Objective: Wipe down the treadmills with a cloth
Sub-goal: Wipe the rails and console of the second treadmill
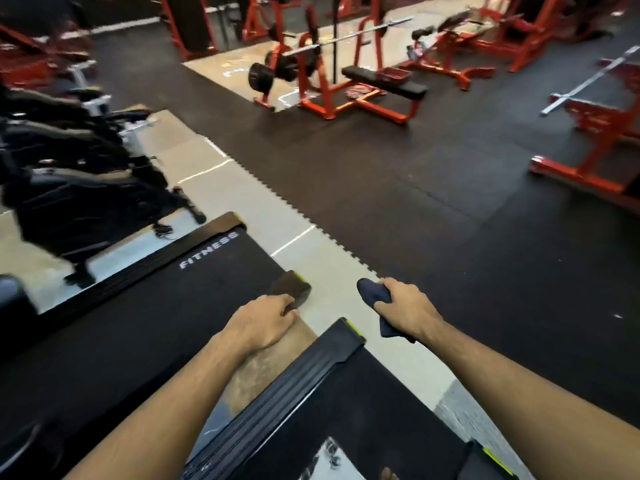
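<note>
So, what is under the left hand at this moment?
The left hand rests on the dusty brown side rail of the treadmill marked FITNESS, its fingertips at the rear end cap. The rail surface beneath the palm is covered. The cloth is in the right hand.

Two treadmills point(138, 306) side by side — bench point(384, 81) beyond

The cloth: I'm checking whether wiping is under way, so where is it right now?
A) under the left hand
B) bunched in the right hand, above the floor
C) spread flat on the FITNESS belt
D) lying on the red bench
B: the dark cloth is gripped in the right hand over the floor, touching neither treadmill.
</note>
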